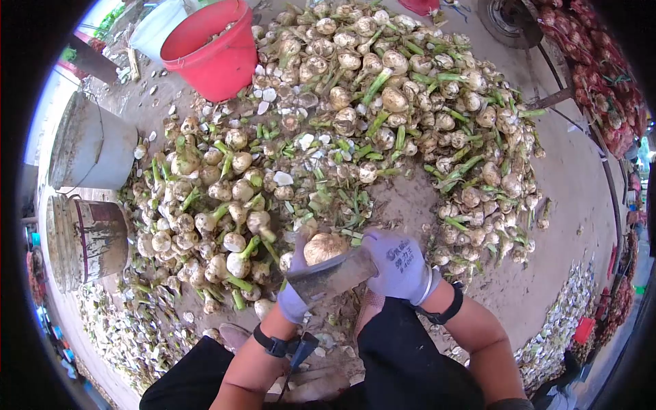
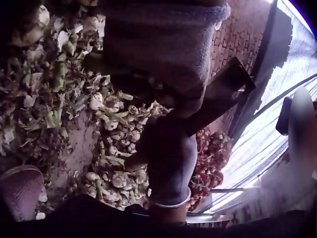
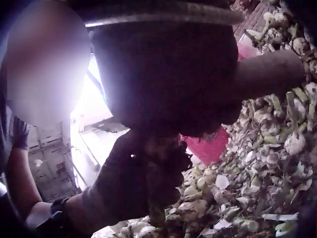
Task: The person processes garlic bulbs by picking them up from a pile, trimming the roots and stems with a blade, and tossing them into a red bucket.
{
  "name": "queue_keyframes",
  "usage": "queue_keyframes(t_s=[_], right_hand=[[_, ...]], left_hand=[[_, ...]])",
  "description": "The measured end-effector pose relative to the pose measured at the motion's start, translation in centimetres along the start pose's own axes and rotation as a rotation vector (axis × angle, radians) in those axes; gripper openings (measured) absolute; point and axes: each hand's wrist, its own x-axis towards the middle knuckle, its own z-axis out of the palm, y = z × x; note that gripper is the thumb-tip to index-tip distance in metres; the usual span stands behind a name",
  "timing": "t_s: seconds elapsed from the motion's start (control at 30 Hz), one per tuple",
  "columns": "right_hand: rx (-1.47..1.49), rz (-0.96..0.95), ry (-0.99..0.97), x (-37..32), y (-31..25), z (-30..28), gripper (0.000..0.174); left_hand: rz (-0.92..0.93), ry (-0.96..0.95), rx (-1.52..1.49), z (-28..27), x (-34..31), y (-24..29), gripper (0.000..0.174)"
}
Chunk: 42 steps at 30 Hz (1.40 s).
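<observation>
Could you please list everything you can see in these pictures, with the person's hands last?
garlic pile: many bulbs, white with green stalks, ground ahead
bulb: one, whitish, just above the knife
knife: one, grey blade, across below the bulb
bucket: one, red, top left
pails: two, grey, left edge
sacks: several, red mesh, top right
peel: heaps, pale, lower right and lower left
left hand: pale glove, holds the bulb
right hand: pale glove, grips the knife
</observation>
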Motion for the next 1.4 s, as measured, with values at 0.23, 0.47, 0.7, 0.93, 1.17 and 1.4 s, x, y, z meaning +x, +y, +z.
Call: queue_keyframes(t_s=[0.23,0.47,0.7,0.93,1.17,1.4], right_hand=[[0.149,-0.007,0.26,-0.8,4.2,6.7,0.022],[0.229,0.027,0.28,0.4,4.9,7.8,0.022],[0.189,0.585,0.185,-0.8,7.5,5.0,0.05],[0.88,0.738,-0.085,1.2,-2.7,5.4,0.047],[0.164,0.598,0.324,4.9,7.4,9.3,0.05],[-0.063,0.654,-0.045,9.1,11.7,6.2,0.048]], left_hand=[[0.378,0.112,1.162,-1.3,-1.2,0.2,0.089],[0.162,0.167,0.853,3.2,-4.0,2.1,0.081],[0.597,0.03,0.966,1.8,-3.0,3.2,0.058],[0.884,0.412,0.551,4.1,0.0,-0.8,0.042],[1.184,-0.028,0.283,0.6,-6.1,11.8,0.037],[0.534,0.382,0.625,1.1,0.6,0.8,0.045]])
